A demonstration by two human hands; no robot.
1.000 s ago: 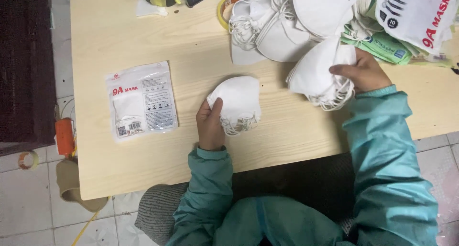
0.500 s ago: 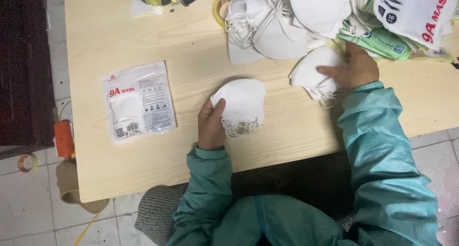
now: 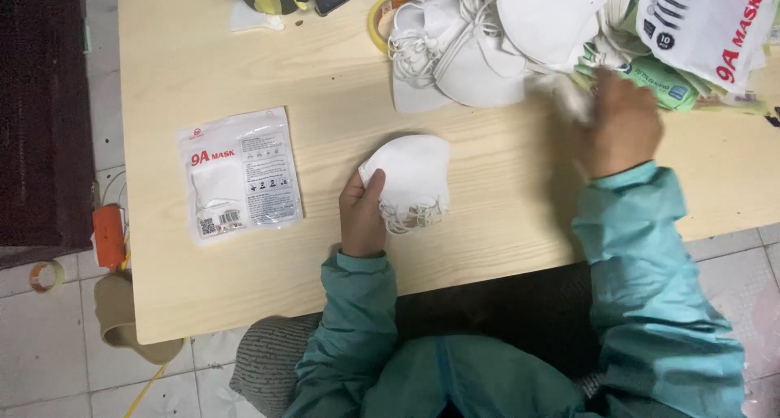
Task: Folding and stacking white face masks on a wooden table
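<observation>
A folded white mask (image 3: 410, 178) is pinned flat on the wooden table (image 3: 203, 60) by the left hand (image 3: 361, 216), best held steady, while the blurred right hand (image 3: 621, 125), grip unclear, touches the mask pile (image 3: 487, 36).

One view only is given, taken from a camera worn on the head and aimed almost straight down. The pale wooden worktop (image 3: 203, 69) is seen from close above, its near edge crossing the lower frame, with lap, teal sleeves and tiled floor (image 3: 49, 337) caught below and left.
</observation>
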